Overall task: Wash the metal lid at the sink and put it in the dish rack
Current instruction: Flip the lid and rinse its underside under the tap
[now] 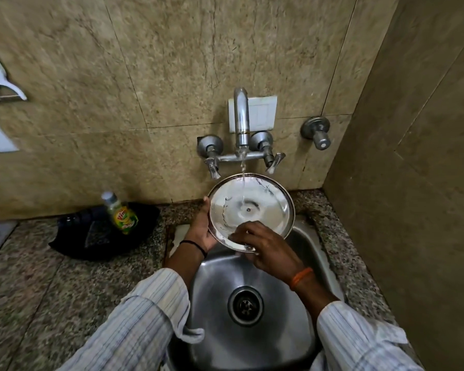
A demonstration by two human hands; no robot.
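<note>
A round shiny metal lid [255, 207] is held tilted over the steel sink [217, 303], its inner face toward me. A thin stream of water falls from the wall tap [241, 119] onto it. My left hand [201, 228] grips the lid's left rim from behind. My right hand [265, 247] lies over the lid's lower rim, fingertips on the inner face. No dish rack is in view.
A dish-soap bottle [121, 212] stands on a dark cloth [102, 234] on the granite counter [38, 285] left of the sink. A white switch plate [263, 113] sits behind the tap, a separate valve [318, 132] to its right. A side wall closes the right.
</note>
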